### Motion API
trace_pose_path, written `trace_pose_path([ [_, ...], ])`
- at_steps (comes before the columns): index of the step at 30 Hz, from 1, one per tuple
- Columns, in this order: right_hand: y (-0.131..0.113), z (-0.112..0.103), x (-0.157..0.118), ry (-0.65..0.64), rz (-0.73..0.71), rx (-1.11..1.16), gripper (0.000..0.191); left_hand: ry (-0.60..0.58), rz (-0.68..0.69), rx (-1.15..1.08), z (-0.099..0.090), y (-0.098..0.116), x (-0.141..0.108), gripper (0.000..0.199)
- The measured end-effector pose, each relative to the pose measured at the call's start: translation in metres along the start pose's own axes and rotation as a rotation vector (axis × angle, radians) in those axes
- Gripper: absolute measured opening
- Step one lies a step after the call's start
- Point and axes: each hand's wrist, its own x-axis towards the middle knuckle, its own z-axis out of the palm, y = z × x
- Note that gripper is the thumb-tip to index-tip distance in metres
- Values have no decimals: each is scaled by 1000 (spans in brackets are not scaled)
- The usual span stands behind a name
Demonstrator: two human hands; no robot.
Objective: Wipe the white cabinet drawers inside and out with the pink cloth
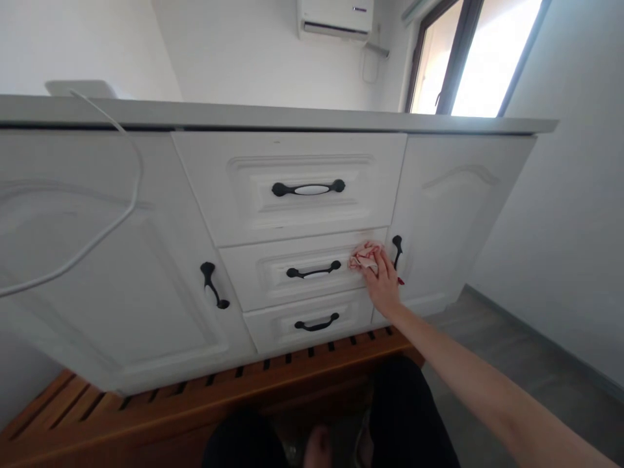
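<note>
My right hand [383, 283] presses a crumpled pink-and-white cloth [365, 255] against the right end of the middle drawer [273, 279]. Its fingers are closed over the cloth. Just left of the cloth is that drawer's dark handle [313, 270], and close on the right is the upright dark handle [397, 252] of the right cabinet door [448, 214]. A small red bit [400, 281] shows beside my hand; what it is I cannot make out. My left hand is out of view.
The top drawer [312, 218] and bottom drawer [277, 331] are closed, as is the left door [146, 292]. A white cable [136, 175] hangs from the countertop [273, 117] at left. A slatted wooden bench [219, 393] runs below the cabinet, in front of my knees [404, 409].
</note>
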Motion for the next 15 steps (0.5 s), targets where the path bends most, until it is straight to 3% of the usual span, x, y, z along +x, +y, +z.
trace_pose_path([
  [3,-10,0,-22,-33,34,67,29,70,33,-229,-2,14,7,33],
  [6,-19,-14,-35,-90,99,199,32,132,73,-486,0,43,26,39],
  [9,-32,-46,-43,-89,210,319,32,94,30,-767,-2,79,48,36],
  [12,-50,-86,-63,-69,364,397,32,-8,-68,-1004,-9,111,67,9],
  [15,-71,-124,-93,-122,454,427,31,-65,-152,-1146,-17,128,79,14],
])
